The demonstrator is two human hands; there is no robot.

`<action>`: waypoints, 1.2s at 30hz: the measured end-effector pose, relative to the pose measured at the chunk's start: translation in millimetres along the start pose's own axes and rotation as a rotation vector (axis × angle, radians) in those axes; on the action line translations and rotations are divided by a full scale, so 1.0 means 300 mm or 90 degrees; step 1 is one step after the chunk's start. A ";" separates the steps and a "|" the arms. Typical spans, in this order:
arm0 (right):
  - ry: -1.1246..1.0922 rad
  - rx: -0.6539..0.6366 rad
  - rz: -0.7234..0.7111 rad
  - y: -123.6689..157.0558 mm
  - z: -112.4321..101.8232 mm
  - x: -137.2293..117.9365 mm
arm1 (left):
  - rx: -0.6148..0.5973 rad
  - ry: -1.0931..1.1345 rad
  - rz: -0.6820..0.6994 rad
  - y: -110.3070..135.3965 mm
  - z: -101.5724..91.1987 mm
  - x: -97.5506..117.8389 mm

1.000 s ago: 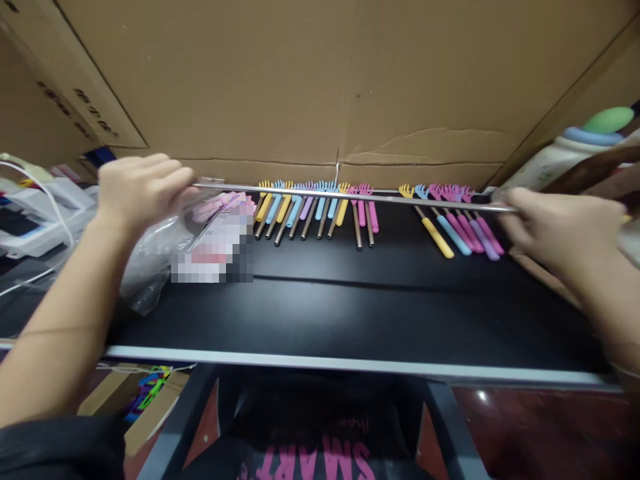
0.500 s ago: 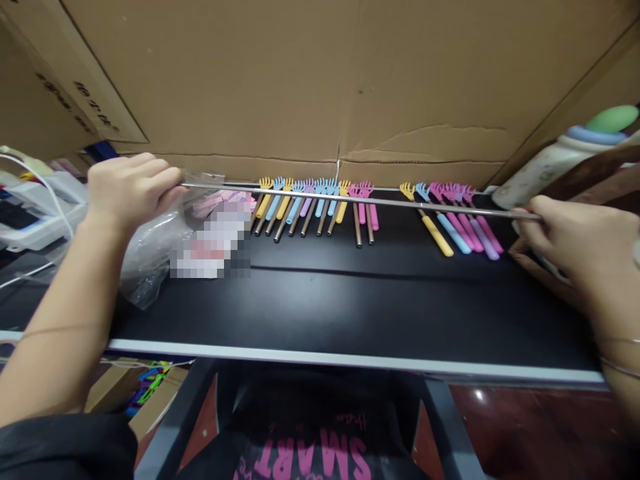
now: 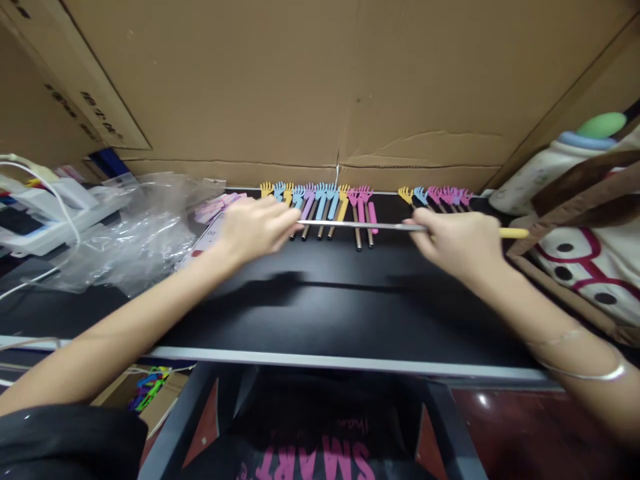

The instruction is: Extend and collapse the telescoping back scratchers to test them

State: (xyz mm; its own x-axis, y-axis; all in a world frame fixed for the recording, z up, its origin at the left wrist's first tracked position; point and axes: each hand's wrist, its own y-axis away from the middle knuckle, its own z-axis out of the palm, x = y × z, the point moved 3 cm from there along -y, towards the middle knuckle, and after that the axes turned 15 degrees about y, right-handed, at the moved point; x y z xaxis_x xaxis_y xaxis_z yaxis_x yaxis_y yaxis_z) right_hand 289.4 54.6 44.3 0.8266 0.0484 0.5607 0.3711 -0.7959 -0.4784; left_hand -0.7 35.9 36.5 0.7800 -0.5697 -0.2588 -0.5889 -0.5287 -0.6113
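I hold a telescopic metal back scratcher [image 3: 360,226] level above the black tabletop [image 3: 320,307]. My left hand [image 3: 255,229] is closed on its left end. My right hand [image 3: 457,241] is closed round its yellow handle, whose tip [image 3: 515,233] pokes out to the right. The visible rod between the hands is short. Behind it, along the cardboard wall, lies a row of collapsed scratchers [image 3: 320,207] with yellow, blue, purple and pink hand-shaped heads, and a smaller group [image 3: 435,195] further right.
A crumpled clear plastic bag [image 3: 130,230] and pink packets [image 3: 215,207] lie at the left. White devices with a cable [image 3: 45,213] sit at the far left. A patterned bag with brown straps [image 3: 585,220] stands right. Cardboard [image 3: 320,87] closes the back.
The rod has shortened: both hands have moved inward toward each other, the left from the plastic bag, the right from the table's right end. The scratcher now spans far less width.
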 end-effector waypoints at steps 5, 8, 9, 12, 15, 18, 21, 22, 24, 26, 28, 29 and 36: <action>-0.067 0.020 -0.117 -0.016 -0.127 -0.205 | 0.019 0.090 0.031 -0.076 0.010 0.208; -0.068 0.001 -0.130 -0.019 -0.129 -0.231 | 0.020 0.088 0.055 -0.082 0.019 0.206; -0.066 -0.006 -0.134 -0.020 -0.123 -0.231 | 0.013 0.086 0.070 -0.085 0.025 0.194; -0.048 -0.013 -0.133 -0.031 -0.104 -0.209 | -0.011 0.067 0.104 -0.102 0.040 0.140; -0.010 -0.013 -0.094 -0.055 -0.066 -0.131 | -0.022 0.050 0.079 -0.110 0.030 0.052; 0.009 -0.050 -0.078 -0.074 0.019 0.001 | -0.046 0.020 0.022 -0.077 0.000 -0.069; -0.030 -0.138 -0.106 -0.056 0.137 0.147 | -0.082 -0.036 -0.006 0.001 -0.032 -0.199; -0.033 -0.152 -0.088 -0.041 0.173 0.196 | -0.088 -0.053 -0.010 0.033 -0.043 -0.238; -0.034 -0.162 -0.043 0.000 0.231 0.284 | -0.088 -0.092 -0.018 0.099 -0.065 -0.310; -0.028 -0.155 0.008 0.043 0.269 0.354 | -0.089 -0.126 -0.030 0.161 -0.085 -0.369; -0.020 -0.143 0.048 0.074 0.289 0.401 | -0.089 -0.158 -0.051 0.212 -0.103 -0.413; -0.018 -0.136 0.056 0.084 0.294 0.414 | -0.088 -0.173 -0.059 0.231 -0.112 -0.429; 0.004 -0.027 0.048 0.078 0.269 0.421 | -0.062 -0.229 -0.047 0.268 -0.149 -0.448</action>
State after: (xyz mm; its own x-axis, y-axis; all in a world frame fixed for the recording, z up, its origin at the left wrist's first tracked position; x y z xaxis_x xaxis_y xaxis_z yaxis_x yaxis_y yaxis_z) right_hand 436.7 90.8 49.4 0.8489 -0.0156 0.5283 0.2898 -0.8222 -0.4899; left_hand -162.3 41.7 55.6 0.8352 -0.2799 -0.4733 -0.5322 -0.6277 -0.5681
